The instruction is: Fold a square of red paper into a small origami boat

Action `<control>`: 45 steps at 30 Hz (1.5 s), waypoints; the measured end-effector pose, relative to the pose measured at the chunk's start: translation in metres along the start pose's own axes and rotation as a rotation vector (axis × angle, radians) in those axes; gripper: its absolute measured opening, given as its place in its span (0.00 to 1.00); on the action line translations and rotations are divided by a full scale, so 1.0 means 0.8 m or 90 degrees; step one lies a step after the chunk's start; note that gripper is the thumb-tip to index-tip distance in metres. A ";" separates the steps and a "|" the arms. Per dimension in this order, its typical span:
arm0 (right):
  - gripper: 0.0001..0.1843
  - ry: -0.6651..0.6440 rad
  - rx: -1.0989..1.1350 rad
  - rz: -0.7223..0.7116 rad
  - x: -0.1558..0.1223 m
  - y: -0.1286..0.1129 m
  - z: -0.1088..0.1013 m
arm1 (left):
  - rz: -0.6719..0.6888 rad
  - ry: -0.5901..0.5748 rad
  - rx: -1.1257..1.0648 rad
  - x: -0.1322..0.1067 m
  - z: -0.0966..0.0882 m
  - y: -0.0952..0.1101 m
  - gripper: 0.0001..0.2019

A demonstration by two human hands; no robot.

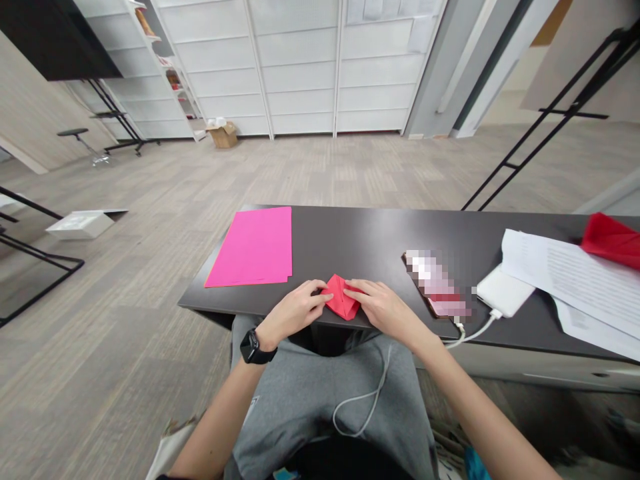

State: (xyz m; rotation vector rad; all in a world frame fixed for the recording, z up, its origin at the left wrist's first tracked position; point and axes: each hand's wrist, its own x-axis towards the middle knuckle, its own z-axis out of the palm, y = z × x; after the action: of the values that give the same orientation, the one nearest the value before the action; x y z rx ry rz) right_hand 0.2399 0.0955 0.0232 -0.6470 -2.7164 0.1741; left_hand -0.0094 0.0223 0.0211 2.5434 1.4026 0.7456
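Note:
A small piece of folded red paper (342,301) lies near the front edge of the dark table (345,233), with crease lines meeting at its middle. My left hand (298,308) grips its left side, thumb and fingers pressed to the paper. On the other side, the fingers of my right hand (381,301) press down on the right flap. The undersides of both hands are hidden. To the left lies a stack of bright pink paper sheets (255,247), apart from my hands.
Right of my hands, a phone (435,287) is cabled to a white power bank (506,291). Beyond them are printed sheets (580,287) and a red item (613,241). A cable (367,400) rests on my lap. A cardboard box (223,135) stands by the far cabinets.

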 end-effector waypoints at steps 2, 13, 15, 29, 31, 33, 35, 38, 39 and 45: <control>0.25 -0.009 -0.016 -0.007 -0.003 0.000 -0.001 | -0.008 0.004 0.006 -0.002 0.003 0.004 0.16; 0.24 -0.039 -0.008 0.025 -0.017 -0.020 -0.011 | -0.002 -0.007 0.076 -0.013 0.010 0.021 0.21; 0.23 -0.031 0.005 0.040 -0.020 -0.022 -0.011 | 0.006 0.001 0.099 -0.014 0.013 0.026 0.22; 0.22 0.058 0.062 0.044 -0.037 -0.031 -0.001 | 0.071 0.223 0.090 -0.033 0.045 0.043 0.12; 0.19 0.093 0.063 0.029 -0.036 -0.035 -0.001 | 0.068 0.223 0.087 -0.031 0.045 0.041 0.09; 0.14 0.152 0.063 0.022 -0.034 -0.038 -0.002 | 0.053 0.234 0.084 -0.028 0.043 0.039 0.08; 0.10 0.213 0.056 0.014 -0.031 -0.041 -0.002 | 0.030 0.251 0.074 -0.025 0.040 0.038 0.07; 0.10 0.257 0.035 0.005 -0.026 -0.042 0.000 | 0.003 0.260 0.054 -0.019 0.037 0.038 0.07; 0.10 0.265 0.029 0.005 -0.024 -0.042 0.001 | -0.002 0.263 0.049 -0.016 0.036 0.038 0.06; 0.09 0.307 0.060 0.086 -0.010 -0.046 0.003 | -0.045 0.323 -0.007 -0.001 0.031 0.039 0.06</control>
State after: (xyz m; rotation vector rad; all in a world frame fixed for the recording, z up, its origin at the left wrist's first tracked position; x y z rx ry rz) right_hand 0.2307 0.0591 0.0261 -0.7372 -2.1925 0.1538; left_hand 0.0258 0.0068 0.0106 2.3757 1.5975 1.4523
